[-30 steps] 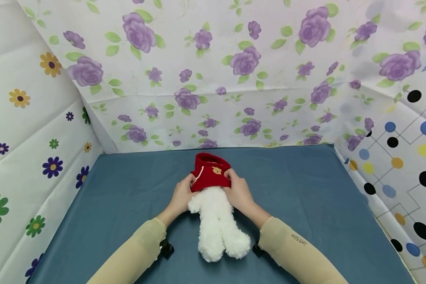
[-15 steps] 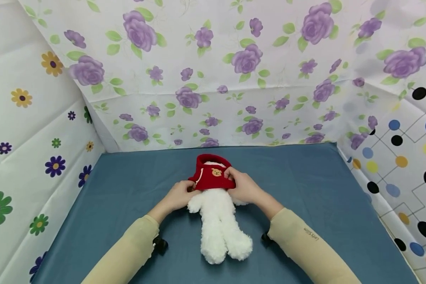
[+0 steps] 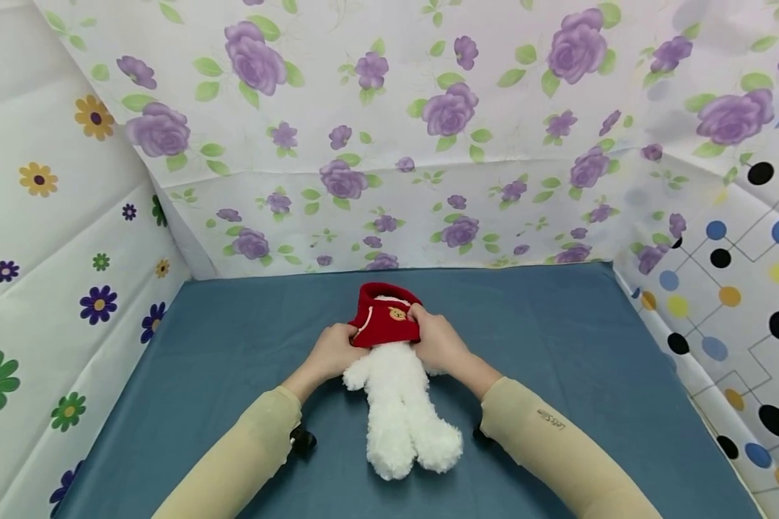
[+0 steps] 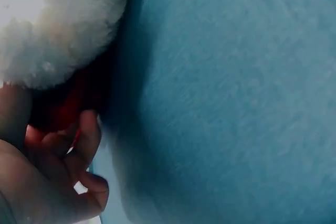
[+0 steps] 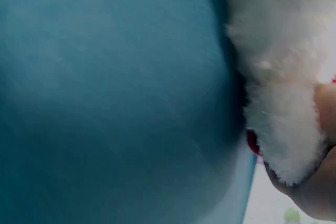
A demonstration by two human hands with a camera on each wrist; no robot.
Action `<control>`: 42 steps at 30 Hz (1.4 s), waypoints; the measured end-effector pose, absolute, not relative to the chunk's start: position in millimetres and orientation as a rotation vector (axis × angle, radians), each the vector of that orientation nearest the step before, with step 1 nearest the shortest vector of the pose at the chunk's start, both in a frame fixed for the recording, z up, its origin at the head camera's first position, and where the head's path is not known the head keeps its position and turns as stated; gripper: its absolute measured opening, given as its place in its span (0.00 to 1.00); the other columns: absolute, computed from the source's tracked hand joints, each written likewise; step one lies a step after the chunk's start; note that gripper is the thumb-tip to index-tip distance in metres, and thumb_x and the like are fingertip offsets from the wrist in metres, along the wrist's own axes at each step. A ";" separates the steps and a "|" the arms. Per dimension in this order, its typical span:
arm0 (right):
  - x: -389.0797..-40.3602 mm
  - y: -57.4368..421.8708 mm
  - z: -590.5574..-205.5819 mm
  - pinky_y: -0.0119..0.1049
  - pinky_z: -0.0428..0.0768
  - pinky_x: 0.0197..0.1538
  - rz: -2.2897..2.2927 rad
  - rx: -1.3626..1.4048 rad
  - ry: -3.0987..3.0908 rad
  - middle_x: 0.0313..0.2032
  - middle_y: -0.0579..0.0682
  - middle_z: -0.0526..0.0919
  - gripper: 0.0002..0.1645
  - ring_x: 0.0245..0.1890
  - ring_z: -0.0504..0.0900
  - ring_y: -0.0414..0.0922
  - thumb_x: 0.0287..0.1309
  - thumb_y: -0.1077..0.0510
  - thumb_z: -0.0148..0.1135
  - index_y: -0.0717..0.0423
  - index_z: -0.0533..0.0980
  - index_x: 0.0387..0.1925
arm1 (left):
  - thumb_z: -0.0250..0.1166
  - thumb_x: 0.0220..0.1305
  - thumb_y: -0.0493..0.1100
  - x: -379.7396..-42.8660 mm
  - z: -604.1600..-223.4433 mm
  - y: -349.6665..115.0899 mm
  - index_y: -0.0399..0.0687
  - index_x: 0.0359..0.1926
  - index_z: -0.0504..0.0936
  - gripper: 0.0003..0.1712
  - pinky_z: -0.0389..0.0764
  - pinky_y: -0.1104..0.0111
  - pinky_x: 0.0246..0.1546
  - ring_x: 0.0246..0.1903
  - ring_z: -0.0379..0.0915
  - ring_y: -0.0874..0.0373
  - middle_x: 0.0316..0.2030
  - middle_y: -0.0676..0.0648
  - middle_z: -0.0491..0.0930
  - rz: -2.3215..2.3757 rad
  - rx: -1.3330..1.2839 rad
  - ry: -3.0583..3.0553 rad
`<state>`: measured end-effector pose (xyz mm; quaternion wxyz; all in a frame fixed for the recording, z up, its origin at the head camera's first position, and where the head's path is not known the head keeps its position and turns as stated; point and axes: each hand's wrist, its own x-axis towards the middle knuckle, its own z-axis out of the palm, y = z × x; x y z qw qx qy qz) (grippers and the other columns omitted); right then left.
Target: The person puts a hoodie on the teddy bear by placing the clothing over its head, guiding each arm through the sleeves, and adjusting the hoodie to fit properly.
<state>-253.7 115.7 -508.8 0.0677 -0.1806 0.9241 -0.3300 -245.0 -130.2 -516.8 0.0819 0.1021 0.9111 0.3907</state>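
Over the last half second your left hand [image 3: 332, 352] and right hand [image 3: 438, 340] have drawn slightly closer together, and the red top [image 3: 381, 329] between them spans less width. White fur shows in its neck hole, where a second ago there was mostly red. That suggests the toy [image 3: 396, 418] sits further up inside the top, though its head is largely hidden, so you cannot tell how far. The work looks partway done: the toy's arms are below the hem, outside the top.

Your fingers are grasping the top at both sides: the left ones pinch its lower edge near the pale cord [image 3: 363, 321], the right ones grip its other side, next to the bear patch [image 3: 397, 314]. In the right wrist view, fur lies against your right hand.

The toy lies near the middle of the blue table [image 3: 234, 360], legs toward you. Beyond the far edge hangs a rose cloth [image 3: 376, 144]; a daisy cloth [image 3: 45, 245] flanks you on the left, a dotted cloth [image 3: 746, 288] on the right.
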 end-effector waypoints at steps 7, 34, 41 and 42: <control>-243.1 110.8 -516.9 0.49 0.89 0.38 -0.860 -0.381 2.960 0.47 0.61 0.89 0.24 0.33 0.89 0.54 0.68 0.62 0.70 0.54 0.72 0.62 | 0.70 0.69 0.47 -236.3 -515.6 -120.9 0.51 0.23 0.82 0.16 0.70 0.65 0.18 0.16 0.70 0.58 0.14 0.53 0.73 0.936 0.338 2.943; -221.6 96.9 -483.0 0.55 0.82 0.47 -0.556 -0.546 3.181 0.44 0.53 0.89 0.18 0.44 0.84 0.54 0.68 0.52 0.74 0.53 0.79 0.53 | 0.67 0.74 0.37 -232.4 -486.8 -126.3 0.42 0.57 0.86 0.14 0.78 0.64 0.25 0.24 0.76 0.58 0.41 0.44 0.89 1.062 0.439 3.048; -224.1 90.5 -494.8 0.56 0.84 0.47 -0.653 -0.494 3.103 0.43 0.54 0.88 0.16 0.42 0.84 0.55 0.72 0.52 0.70 0.55 0.77 0.52 | 0.65 0.75 0.42 -233.5 -492.6 -131.8 0.43 0.55 0.80 0.12 0.76 0.63 0.28 0.22 0.75 0.56 0.30 0.50 0.83 1.160 0.421 2.789; -224.4 90.8 -496.6 0.57 0.84 0.48 -0.638 -0.488 3.113 0.44 0.55 0.89 0.18 0.42 0.84 0.55 0.72 0.50 0.71 0.55 0.78 0.53 | 0.66 0.73 0.43 -233.1 -493.4 -132.3 0.44 0.53 0.80 0.12 0.75 0.63 0.26 0.21 0.74 0.56 0.28 0.51 0.81 1.133 0.431 2.795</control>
